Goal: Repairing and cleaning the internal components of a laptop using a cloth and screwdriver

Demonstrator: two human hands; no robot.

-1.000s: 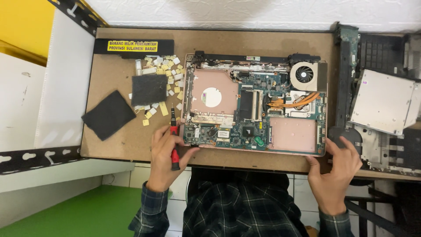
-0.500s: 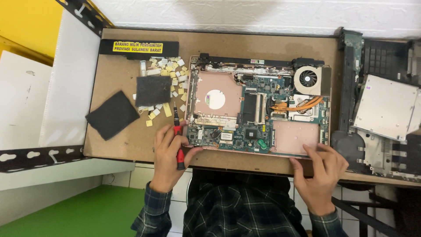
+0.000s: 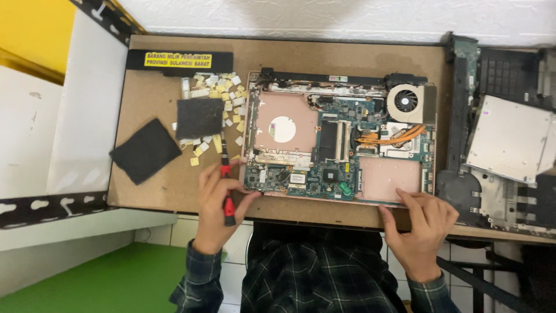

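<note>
An opened laptop base [image 3: 339,142] lies on a brown board [image 3: 156,179], its circuit board, copper heat pipes and round fan [image 3: 407,102] exposed. My left hand [image 3: 217,206] holds a red-handled screwdriver [image 3: 227,191] at the laptop's front left corner, tip pointing away from me. My right hand [image 3: 418,226] rests with spread fingers on the laptop's front right edge, holding nothing.
Two dark square pads [image 3: 145,150] and several small pale yellow and white pieces [image 3: 223,101] lie left of the laptop. A black bar with a yellow label [image 3: 179,59] sits at the back. A silver drive [image 3: 509,139] and dark laptop covers [image 3: 463,110] lie to the right.
My right hand slid left along the front edge from the laptop's right corner onto its front right rim. My left hand with the screwdriver stayed in place.
</note>
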